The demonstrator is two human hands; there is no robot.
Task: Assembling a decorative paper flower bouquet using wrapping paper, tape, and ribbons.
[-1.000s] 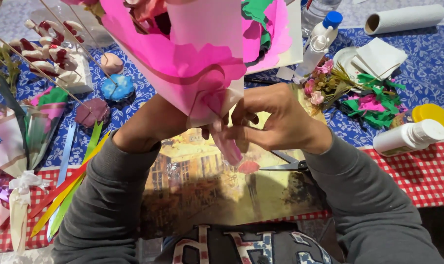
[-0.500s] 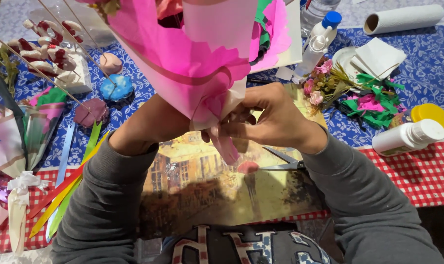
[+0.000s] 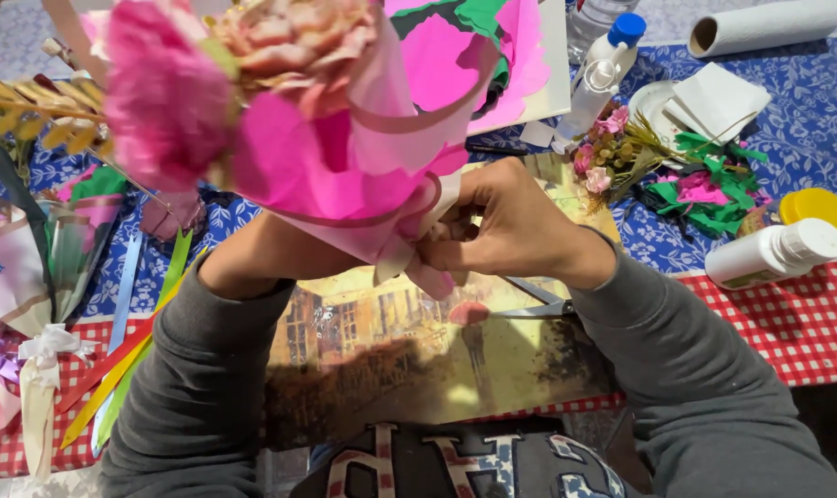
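Head view looks down on a pink paper-wrapped bouquet of pink and peach flowers (image 3: pixel 280 138) held up close to the camera, above the counter (image 3: pixel 806 323). At its narrow lower end the right hand (image 3: pixel 510 226) has its fingers curled together, pinching the pale pink ribbon (image 3: pixel 409 254) tied round the wrap. Most of the left hand (image 3: pixel 252 258) is hidden behind the bouquet; only wrist and forearm show, so its grip cannot be told. Below the hands a glossy printed picture of a building (image 3: pixel 391 350) lies flat on the counter, with metal scissors (image 3: pixel 534 300) resting on it just under the right wrist. A white plastic bottle (image 3: pixel 773 254) lies on its side at the right, beside a round yellow lid (image 3: pixel 817 207). Loose coloured ribbon strips (image 3: pixel 123 369) lie at the left.
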